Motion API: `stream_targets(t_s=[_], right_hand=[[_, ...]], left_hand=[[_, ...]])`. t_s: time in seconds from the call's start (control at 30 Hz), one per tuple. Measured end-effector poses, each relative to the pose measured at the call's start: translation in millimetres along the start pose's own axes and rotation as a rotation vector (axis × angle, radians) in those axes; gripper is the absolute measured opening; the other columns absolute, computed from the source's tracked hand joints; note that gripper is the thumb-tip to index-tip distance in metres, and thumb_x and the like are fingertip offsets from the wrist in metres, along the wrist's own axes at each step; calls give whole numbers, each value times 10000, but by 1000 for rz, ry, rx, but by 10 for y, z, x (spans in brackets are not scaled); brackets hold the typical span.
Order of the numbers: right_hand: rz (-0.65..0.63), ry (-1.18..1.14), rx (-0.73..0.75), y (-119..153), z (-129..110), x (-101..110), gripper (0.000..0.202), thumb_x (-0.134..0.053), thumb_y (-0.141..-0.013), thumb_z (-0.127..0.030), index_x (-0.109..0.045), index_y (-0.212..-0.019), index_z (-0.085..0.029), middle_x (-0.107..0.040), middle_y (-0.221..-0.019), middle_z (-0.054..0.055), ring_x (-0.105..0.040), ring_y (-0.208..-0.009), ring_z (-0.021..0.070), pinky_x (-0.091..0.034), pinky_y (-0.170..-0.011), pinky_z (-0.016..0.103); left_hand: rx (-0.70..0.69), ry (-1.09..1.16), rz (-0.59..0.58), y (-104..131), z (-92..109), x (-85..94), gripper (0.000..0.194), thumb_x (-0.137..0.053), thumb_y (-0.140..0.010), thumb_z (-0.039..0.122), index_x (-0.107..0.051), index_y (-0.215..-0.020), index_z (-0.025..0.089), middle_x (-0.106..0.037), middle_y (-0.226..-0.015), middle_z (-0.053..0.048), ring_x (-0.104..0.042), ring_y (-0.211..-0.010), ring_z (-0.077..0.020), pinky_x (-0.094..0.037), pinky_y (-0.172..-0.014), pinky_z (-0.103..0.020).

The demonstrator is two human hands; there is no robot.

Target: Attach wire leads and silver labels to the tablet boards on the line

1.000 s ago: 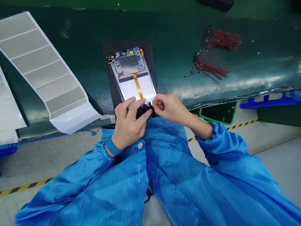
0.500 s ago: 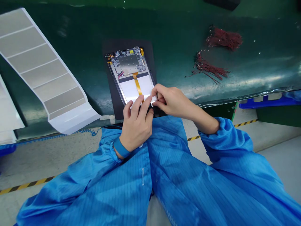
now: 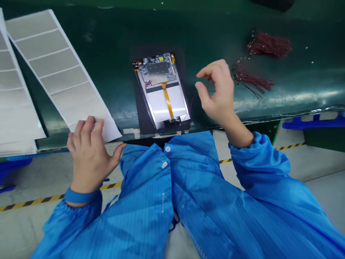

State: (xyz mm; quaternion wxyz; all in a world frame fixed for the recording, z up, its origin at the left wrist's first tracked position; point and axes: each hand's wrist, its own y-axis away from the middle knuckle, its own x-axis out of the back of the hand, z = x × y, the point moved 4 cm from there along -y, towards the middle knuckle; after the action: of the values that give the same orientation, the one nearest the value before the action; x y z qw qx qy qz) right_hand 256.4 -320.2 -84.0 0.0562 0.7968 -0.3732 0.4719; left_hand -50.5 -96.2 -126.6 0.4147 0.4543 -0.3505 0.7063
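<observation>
My left hand (image 3: 90,154) rests its fingertips on the lower end of a long sheet of silvery-grey rectangular stickers (image 3: 67,68), fingers spread and thumb out to the side. My right hand (image 3: 219,91) is raised over the bench to the right of an opened tablet (image 3: 157,102), its thumb and fingers curved apart with nothing visible between them. A circuit board (image 3: 159,70) fills the tablet's far end. An orange flat ribbon cable (image 3: 167,99) runs down over the silvery-white battery area. A thin dark wire curves out from the tablet's lower right corner.
Under the tablet lies a black mat (image 3: 140,115) on the green bench (image 3: 113,54). Two bundles of dark red wires, a farther one (image 3: 271,44) and a nearer one (image 3: 253,79), lie at right. More sticker sheets (image 3: 16,115) sit at far left. A black object (image 3: 277,3) stands at the back.
My left hand has left the tablet and moved left onto the sticker sheet. My right hand has lifted away from the tablet's lower right edge, up and right, its fingers parting.
</observation>
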Motion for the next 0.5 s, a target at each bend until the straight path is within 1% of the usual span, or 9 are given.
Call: stream_targets(t_s=[0.07, 0.1, 0.17, 0.23, 0.3, 0.37, 0.4, 0.47, 0.5], right_hand=[[43, -166, 12, 52, -207, 24, 223, -471, -1085, -361, -627, -1064, -202, -638, -1064, 80, -621, -1051, 234, -532, -933, 432], [12, -266, 13, 77, -341, -18, 196, -485, -1076, -342, -626, -1045, -209, -644, -1010, 60, -628, -975, 208, -536, -871, 388], [-161, -453, 6, 132, -666, -213, 129, -536, -1041, -305, -623, -1015, -213, -649, -915, 26, -619, -825, 165, -512, -745, 320], [-382, -566, -8, 192, -1024, -495, 99, -596, -1000, -289, -615, -1042, -202, -673, -914, 19, -605, -752, 143, -482, -702, 301], [-533, -635, -40, 229, -1336, -795, 223, -628, -982, -311, -582, -1162, -188, -708, -998, 40, -608, -744, 138, -475, -722, 307], [-615, -717, -90, 229, -1552, -1084, 414, -665, -960, -335, -497, -1306, -181, -717, -1039, 49, -615, -751, 141, -476, -741, 309], [-638, -766, -116, 219, -1617, -1213, 480, -679, -944, -324, -458, -1347, -185, -711, -1013, 34, -610, -738, 138, -472, -734, 301], [-645, -854, -152, 190, -1672, -1415, 496, -672, -912, -246, -440, -1348, -202, -676, -912, -20, -570, -681, 119, -454, -704, 276], [-622, -894, -161, 174, -1670, -1475, 459, -645, -901, -200, -457, -1320, -208, -648, -868, -43, -528, -643, 106, -438, -683, 264]], left_hand=[[-3, -50, 1, 75, -187, 31, 745, -677, -956, 531, -446, -1605, 244, -460, -1672, -126, -455, -1490, -506, -371, -1186, -710], [-24, -87, 22, 114, -237, 45, 659, -661, -972, 464, -499, -1568, 232, -534, -1615, -128, -528, -1439, -467, -416, -1143, -649], [-87, -142, 94, 185, -264, 75, 508, -636, -973, 332, -609, -1464, 204, -674, -1458, -135, -641, -1310, -387, -453, -1058, -542], [-122, -155, 165, 232, -237, 103, 433, -632, -948, 266, -676, -1373, 200, -744, -1334, -133, -691, -1208, -338, -450, -1007, -489], [-127, -139, 252, 258, -181, 139, 397, -631, -933, 249, -704, -1322, 212, -776, -1254, -122, -709, -1151, -316, -450, -983, -471], [-127, -114, 348, 283, -112, 182, 389, -640, -929, 247, -707, -1312, 227, -790, -1207, -114, -718, -1108, -307, -452, -985, -473], [-126, -99, 374, 300, -82, 198, 409, -652, -928, 254, -695, -1335, 237, -786, -1220, -113, -712, -1124, -312, -450, -1008, -483], [-103, -23, 386, 347, -55, 222, 542, -723, -907, 341, -632, -1435, 256, -723, -1368, -130, -640, -1292, -358, -417, -1114, -535], [-58, 57, 374, 377, -70, 228, 683, -772, -877, 430, -567, -1508, 269, -636, -1500, -138, -543, -1425, -390, -372, -1185, -573]])
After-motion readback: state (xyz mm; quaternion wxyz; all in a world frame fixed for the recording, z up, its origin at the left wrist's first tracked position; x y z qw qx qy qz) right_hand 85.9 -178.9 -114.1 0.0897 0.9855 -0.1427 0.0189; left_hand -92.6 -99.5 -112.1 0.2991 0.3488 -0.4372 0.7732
